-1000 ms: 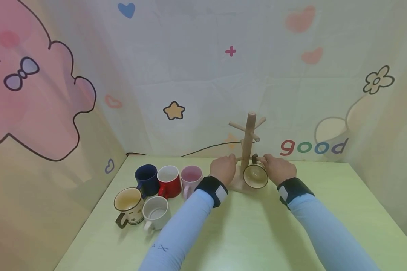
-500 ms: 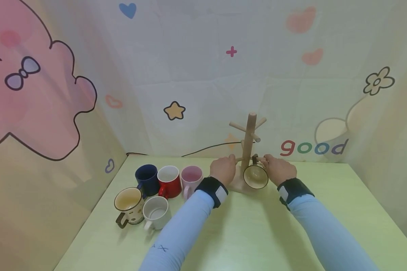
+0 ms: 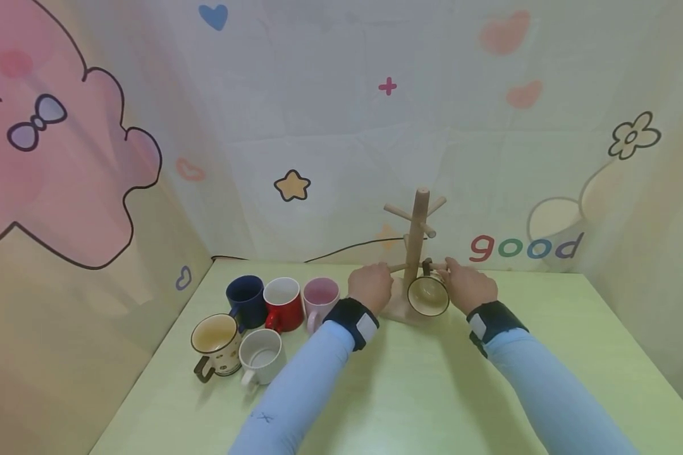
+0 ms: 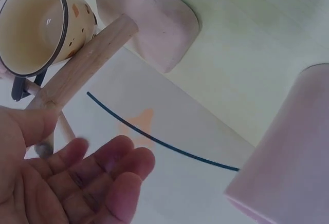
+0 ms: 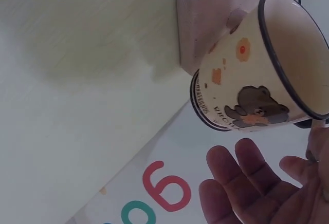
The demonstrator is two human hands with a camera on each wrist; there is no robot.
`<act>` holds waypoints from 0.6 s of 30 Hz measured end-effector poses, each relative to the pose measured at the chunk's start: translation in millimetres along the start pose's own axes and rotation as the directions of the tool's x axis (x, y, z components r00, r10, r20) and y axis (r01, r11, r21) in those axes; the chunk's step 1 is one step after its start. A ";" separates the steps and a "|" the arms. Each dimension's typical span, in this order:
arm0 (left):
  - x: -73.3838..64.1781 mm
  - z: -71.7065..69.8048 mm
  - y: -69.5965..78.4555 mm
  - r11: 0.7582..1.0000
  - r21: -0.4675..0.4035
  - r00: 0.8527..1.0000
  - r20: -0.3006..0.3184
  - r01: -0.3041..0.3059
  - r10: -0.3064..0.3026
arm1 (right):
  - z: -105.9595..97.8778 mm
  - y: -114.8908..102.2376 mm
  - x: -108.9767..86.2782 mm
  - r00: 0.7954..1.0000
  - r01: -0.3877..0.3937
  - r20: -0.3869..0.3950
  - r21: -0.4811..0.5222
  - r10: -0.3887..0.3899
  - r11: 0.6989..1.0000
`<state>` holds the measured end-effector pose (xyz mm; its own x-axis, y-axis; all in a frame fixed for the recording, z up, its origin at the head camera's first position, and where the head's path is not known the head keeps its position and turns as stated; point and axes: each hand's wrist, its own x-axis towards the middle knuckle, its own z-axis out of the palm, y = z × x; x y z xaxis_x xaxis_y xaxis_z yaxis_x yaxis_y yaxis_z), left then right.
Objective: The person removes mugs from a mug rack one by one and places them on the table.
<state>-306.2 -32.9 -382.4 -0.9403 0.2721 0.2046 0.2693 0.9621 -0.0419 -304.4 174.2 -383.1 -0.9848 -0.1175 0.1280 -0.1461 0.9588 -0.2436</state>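
Note:
A wooden mug tree [image 3: 415, 243] stands at the back of the table. A cream bear-print mug [image 5: 247, 75] hangs by its dark handle on a lower right peg, its mouth facing forward. My right hand [image 3: 471, 287] pinches the end of that peg between thumb and forefinger, its other fingers loose beside the mug in the right wrist view. At the lower left peg [image 3: 397, 268] is my left hand [image 3: 370, 287]. Its fingers are loosely bent and apart in the left wrist view, with a round peg end visible near the thumb.
Left on the table [image 3: 410, 404] stand a navy mug [image 3: 246, 302], a red mug [image 3: 285, 309], a pink mug [image 3: 321, 297], a cream spotted mug [image 3: 219, 344] and a white mug [image 3: 263, 357]. A printed curtain [image 3: 341, 126] hangs close behind the tree.
My left hand has shifted slightly left, baring more of the lower left peg. My right hand, the hanging mug and the mug tree look nearly still.

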 end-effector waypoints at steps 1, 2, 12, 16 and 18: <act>-1.7 0.7 -1.5 1.000 -0.002 1.000 0.007 0.005 -0.005 | 0.7 1.3 -0.8 1.000 -0.008 0.009 0.003 0.008 1.000; -3.6 1.3 -2.9 1.000 -0.001 1.000 0.019 0.006 -0.006 | 1.1 2.6 -1.8 1.000 -0.017 0.017 0.008 0.017 1.000; -32.3 3.8 -4.9 0.999 -0.050 0.999 0.049 -0.020 0.022 | 14.2 21.6 -15.4 0.994 -0.056 -0.093 0.005 0.056 0.998; -43.7 7.8 -3.3 0.997 -0.067 0.999 0.030 -0.033 0.035 | 20.9 25.3 -22.0 0.993 -0.074 -0.089 0.002 0.074 0.997; -48.8 10.5 -2.4 0.997 -0.061 0.999 0.007 -0.043 0.044 | 25.5 27.2 -24.9 0.993 -0.074 -0.086 0.005 0.074 0.997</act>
<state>-263.1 -48.3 -402.6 -0.9290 0.3139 0.1961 0.3218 0.9468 0.0090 -286.3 196.6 -417.5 -0.9811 -0.0232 0.1920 -0.0731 0.9637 -0.2569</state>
